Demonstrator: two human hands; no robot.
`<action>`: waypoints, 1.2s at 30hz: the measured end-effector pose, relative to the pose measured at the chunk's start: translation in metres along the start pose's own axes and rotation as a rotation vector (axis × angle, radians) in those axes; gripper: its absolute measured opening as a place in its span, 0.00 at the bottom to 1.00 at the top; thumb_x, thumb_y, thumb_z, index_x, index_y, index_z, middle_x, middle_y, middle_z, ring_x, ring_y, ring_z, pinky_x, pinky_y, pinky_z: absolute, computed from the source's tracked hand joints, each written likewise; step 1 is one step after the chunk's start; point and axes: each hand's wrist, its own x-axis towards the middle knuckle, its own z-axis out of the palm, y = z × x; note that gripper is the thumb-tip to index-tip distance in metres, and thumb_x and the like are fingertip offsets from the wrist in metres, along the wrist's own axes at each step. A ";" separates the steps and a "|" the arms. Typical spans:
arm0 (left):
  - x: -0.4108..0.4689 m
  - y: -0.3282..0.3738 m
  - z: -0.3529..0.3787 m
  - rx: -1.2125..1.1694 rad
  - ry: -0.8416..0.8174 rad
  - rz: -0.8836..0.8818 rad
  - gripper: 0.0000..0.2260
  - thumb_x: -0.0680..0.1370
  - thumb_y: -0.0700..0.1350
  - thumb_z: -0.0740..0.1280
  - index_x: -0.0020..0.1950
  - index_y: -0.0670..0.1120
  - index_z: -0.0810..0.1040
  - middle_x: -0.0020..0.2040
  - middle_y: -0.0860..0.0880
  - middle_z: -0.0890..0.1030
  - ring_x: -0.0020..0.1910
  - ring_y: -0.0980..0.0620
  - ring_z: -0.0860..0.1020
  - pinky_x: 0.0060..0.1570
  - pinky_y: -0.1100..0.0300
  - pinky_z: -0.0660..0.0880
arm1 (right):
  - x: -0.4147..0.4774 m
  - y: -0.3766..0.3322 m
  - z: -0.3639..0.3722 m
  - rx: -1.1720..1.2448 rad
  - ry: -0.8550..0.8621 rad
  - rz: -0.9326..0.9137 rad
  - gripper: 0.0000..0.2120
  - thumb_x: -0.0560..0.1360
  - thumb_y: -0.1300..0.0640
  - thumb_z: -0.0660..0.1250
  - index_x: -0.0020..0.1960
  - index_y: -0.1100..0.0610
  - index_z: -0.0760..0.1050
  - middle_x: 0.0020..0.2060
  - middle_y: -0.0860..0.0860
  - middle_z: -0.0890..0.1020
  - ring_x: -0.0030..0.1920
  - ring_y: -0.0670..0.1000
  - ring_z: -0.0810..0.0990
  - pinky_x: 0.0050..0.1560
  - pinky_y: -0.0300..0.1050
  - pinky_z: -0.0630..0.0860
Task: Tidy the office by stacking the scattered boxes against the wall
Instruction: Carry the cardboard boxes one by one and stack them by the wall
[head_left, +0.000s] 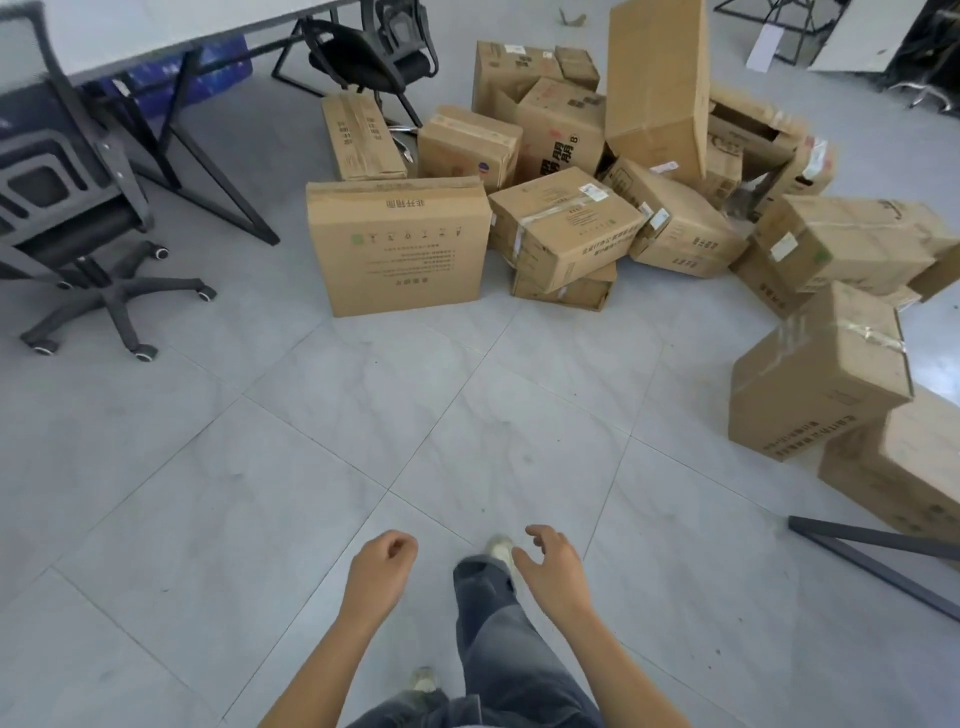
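Observation:
Several brown cardboard boxes lie scattered in a heap on the grey tiled floor ahead. A wide flat box (397, 244) stands on edge at the front left of the heap. A taped box (563, 226) lies tilted beside it. A tall box (657, 88) leans at the back. Another taped box (815, 374) sits tilted at the right, on a lower box (898, 467). My left hand (382, 569) hangs low in front of me with loosely curled fingers, holding nothing. My right hand (553, 569) is also empty, its fingers relaxed and spread. Both hands are well short of the boxes.
A black office chair (78, 228) on castors stands at the left by a white desk (156, 31) with black legs. A second chair (369, 57) is behind the heap. A dark metal desk leg (878, 556) lies along the floor at the right. Bare tiles lie between me and the boxes.

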 end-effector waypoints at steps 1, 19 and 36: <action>0.013 0.008 -0.003 0.000 0.015 0.004 0.07 0.79 0.41 0.61 0.43 0.43 0.76 0.43 0.46 0.79 0.45 0.48 0.77 0.39 0.62 0.69 | 0.016 -0.008 -0.004 0.008 0.003 -0.005 0.19 0.78 0.54 0.61 0.68 0.56 0.67 0.64 0.53 0.72 0.65 0.52 0.69 0.62 0.42 0.67; 0.214 0.170 -0.022 -0.090 0.181 -0.037 0.10 0.79 0.39 0.60 0.39 0.47 0.75 0.40 0.49 0.78 0.45 0.48 0.76 0.41 0.63 0.68 | 0.279 -0.155 -0.088 -0.052 -0.109 -0.194 0.19 0.78 0.52 0.61 0.67 0.56 0.68 0.63 0.53 0.73 0.64 0.51 0.70 0.60 0.40 0.67; 0.476 0.319 -0.165 -0.238 0.282 0.038 0.09 0.78 0.40 0.60 0.39 0.46 0.75 0.45 0.45 0.79 0.45 0.45 0.75 0.43 0.57 0.69 | 0.482 -0.339 -0.099 0.013 0.010 -0.117 0.19 0.78 0.53 0.61 0.67 0.57 0.68 0.63 0.54 0.73 0.63 0.51 0.71 0.55 0.41 0.69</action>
